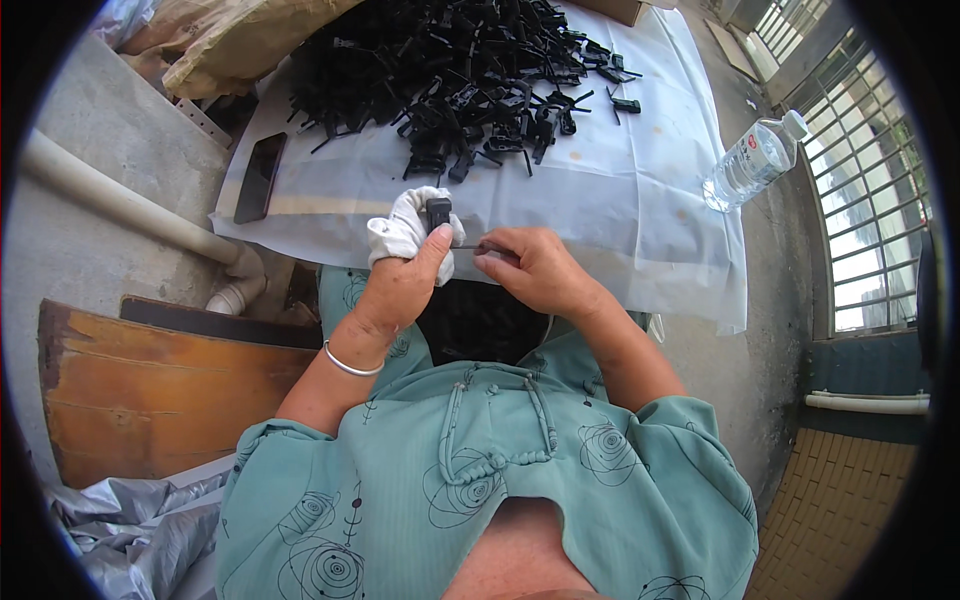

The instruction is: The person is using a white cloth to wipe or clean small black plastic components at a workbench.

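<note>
A white sheet [620,200] covers the desk, heaped with black plastic parts [460,70]. Above its near edge, the left hand [400,285], partly wrapped in white cloth [400,232], pinches a small black piece [438,212]; the right hand [535,270] pinches a thin pin [468,247] touching it.

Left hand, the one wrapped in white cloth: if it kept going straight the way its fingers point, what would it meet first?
The left hand, holding a small black part, points up the picture across the white sheet. First in that line looks to be the near edge of the pile of black plastic parts, though depth is hard to judge.
</note>
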Tool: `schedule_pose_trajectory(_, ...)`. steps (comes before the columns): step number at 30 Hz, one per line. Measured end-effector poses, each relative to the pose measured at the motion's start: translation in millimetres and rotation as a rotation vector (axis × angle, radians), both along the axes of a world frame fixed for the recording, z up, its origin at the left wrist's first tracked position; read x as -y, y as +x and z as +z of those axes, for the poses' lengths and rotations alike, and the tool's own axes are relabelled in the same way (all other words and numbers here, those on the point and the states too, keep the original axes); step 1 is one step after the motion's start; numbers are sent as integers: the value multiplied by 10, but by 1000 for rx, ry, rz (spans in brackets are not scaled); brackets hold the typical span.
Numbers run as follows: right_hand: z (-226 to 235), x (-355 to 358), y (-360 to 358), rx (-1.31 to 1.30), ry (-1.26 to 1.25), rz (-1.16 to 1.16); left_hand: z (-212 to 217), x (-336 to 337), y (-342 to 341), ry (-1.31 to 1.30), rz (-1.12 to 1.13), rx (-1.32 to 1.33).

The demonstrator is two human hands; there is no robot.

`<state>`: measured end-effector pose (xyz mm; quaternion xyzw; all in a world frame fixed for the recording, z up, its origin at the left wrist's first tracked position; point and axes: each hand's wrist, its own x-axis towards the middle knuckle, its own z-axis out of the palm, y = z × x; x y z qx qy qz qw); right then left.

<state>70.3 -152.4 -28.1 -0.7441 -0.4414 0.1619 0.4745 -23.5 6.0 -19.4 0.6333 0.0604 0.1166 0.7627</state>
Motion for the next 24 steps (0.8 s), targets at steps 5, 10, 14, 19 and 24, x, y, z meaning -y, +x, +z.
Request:
schedule_pose_trajectory(5,-2,-16,21,144,239,-37,88,56,-31,87,-23,-79)
schedule_pose_trajectory(10,166,-76,-39,-184,185,-25,141,89,-63,236,-158,-57)
schedule_pose_trajectory(14,161,-98,-36,-73,153,-16,75,80,-30,347,-57,-2)
schedule_pose_trajectory(19,100,-173,-57,22,127,37,-3,150,16,596,42,98)
schedule_pose_trajectory(24,13,-217,-99,-138,96,6,-7,119,-17,794,96,167)
